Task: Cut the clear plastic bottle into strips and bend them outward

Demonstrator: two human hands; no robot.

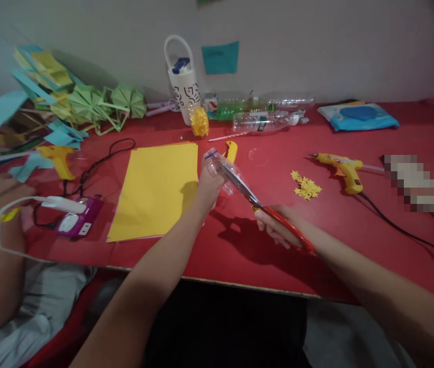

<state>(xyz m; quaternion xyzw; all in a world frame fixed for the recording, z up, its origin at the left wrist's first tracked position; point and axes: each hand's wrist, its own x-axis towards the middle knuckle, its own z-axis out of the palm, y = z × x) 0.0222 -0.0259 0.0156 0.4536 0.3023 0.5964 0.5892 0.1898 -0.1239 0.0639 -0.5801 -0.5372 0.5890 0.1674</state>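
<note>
Bottle piece [214, 161], right of yellow paper [155, 194]: likely light, springy, slippery; best held by rim. Left hand [210, 180] pinches it; right hand [272, 228] grips scissors [246, 191].

Clear, glossy plastic forms the bottles [261, 122] at upper centre. Scissors [245, 189] at centre pair shiny metal blades with smooth red handles. The yellow sheets [158, 191], left of centre, look like smooth, matt paper; grey cloth [54, 301] lies creased at lower left.
</note>
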